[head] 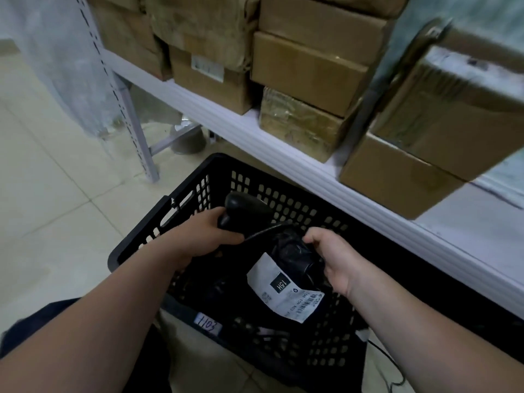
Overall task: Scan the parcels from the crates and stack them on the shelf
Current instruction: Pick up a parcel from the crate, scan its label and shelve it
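Because it is a black plastic mailer, the parcel (295, 259) looks soft, light and slippery, and would likely sag if pinched by a corner. It is within the black crate (133, 245), white label (283, 290) facing up. The right grip (331, 259) clenches its bunched top, probably the firmest hold. The left grip (207, 236) grasps a corded scanner (243, 208) just beside it. Boxes (309, 72) fill the shelf (226, 117) behind.

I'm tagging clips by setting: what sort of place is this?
Probably a courier depot or stockroom: boxes stacked on a metal shelf, a black crate, and the left hand holding a scanner by a labelled parcel that the right hand grips.
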The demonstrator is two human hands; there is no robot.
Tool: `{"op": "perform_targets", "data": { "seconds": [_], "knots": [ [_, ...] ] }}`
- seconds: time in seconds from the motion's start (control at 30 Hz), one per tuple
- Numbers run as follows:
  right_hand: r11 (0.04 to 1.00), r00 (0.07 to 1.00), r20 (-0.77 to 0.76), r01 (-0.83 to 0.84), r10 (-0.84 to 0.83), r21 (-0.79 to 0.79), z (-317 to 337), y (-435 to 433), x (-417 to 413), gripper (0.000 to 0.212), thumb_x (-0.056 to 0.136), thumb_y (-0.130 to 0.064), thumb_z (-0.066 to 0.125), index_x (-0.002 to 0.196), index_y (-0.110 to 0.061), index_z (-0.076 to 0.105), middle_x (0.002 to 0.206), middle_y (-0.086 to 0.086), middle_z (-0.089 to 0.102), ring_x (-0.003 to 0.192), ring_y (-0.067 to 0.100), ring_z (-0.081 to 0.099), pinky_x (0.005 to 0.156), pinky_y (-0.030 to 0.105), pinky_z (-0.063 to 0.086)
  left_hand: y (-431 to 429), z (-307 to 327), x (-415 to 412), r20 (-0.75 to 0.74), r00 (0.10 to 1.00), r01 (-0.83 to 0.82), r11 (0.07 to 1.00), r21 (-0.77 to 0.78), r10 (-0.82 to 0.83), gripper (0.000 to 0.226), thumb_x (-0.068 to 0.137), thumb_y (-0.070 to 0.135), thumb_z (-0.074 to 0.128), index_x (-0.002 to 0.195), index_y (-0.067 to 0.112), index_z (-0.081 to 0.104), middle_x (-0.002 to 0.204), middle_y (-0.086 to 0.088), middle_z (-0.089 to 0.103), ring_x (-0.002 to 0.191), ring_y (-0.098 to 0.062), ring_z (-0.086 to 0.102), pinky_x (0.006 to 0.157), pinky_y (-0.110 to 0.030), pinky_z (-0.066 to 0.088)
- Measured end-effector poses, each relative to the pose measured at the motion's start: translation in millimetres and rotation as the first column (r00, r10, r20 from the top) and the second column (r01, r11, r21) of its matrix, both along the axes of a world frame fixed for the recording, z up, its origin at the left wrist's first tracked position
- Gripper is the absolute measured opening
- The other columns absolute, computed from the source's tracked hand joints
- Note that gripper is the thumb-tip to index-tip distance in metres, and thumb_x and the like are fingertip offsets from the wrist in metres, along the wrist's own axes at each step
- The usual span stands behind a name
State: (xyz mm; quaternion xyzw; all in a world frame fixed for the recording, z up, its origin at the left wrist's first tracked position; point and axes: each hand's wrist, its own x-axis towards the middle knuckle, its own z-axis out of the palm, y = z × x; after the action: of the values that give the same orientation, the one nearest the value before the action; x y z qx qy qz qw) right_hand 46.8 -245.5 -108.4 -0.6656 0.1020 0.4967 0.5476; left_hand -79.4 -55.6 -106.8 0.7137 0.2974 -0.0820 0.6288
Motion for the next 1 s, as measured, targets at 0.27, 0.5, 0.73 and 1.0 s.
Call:
{"op": "perform_targets", "data": {
  "seconds": [0.27,0.5,0.73,1.0],
  "knots": [
    [0.913,0.999,-0.031,0.004,0.009,0.408,57,-24,-19,0.031,0.092,-0.002,0.04,0.112,-0.005,0.063,0.088,0.018,0.067,0.076,0.029,0.065,0.069,0.037,0.054,-61,36,-25,0.294,0.955,0.048,0.949,-0.313,0.048,0.055,0.067,0.001,0.08,0.116,0.005,0.056,0.086,-0.003,0.072,0.073,-0.013,0.068,0.059,-0.023,0.054],
    [0.863,0.986,0.003,0.143,-0.165,0.485,86,-29,-32,0.015,0.097,-0.004,0.045,0.089,-0.008,0.058,0.083,0.015,0.064,0.061,0.022,0.066,0.046,0.026,0.054,-106,56,-12,0.367,0.908,-0.184,0.979,-0.084,0.202,0.05,0.067,0.0,0.083,0.112,0.0,0.061,0.089,-0.004,0.073,0.082,-0.016,0.071,0.066,-0.024,0.053],
    [0.929,0.947,0.31,-0.188,0.085,0.32,101,-54,-21,0.029,0.081,-0.046,0.068,0.094,-0.021,0.071,0.086,-0.005,0.074,0.073,0.011,0.069,0.066,0.026,0.051,-119,83,-5,0.385,0.706,-0.541,0.804,-0.249,0.594,0.03,0.075,-0.007,0.071,0.1,0.009,0.064,0.092,-0.017,0.072,0.084,-0.033,0.071,0.075,-0.046,0.058],
    [0.914,0.871,0.484,-0.263,0.088,0.308,105,-61,-33,0.029,0.082,0.008,0.066,0.102,-0.014,0.063,0.085,0.009,0.074,0.068,0.016,0.071,0.064,0.028,0.058,-112,88,-6,0.265,0.574,-0.63,0.625,-0.46,0.775,0.028,0.082,-0.005,0.066,0.109,0.0,0.062,0.09,-0.02,0.071,0.072,-0.033,0.07,0.065,-0.046,0.059]
  ]
}}
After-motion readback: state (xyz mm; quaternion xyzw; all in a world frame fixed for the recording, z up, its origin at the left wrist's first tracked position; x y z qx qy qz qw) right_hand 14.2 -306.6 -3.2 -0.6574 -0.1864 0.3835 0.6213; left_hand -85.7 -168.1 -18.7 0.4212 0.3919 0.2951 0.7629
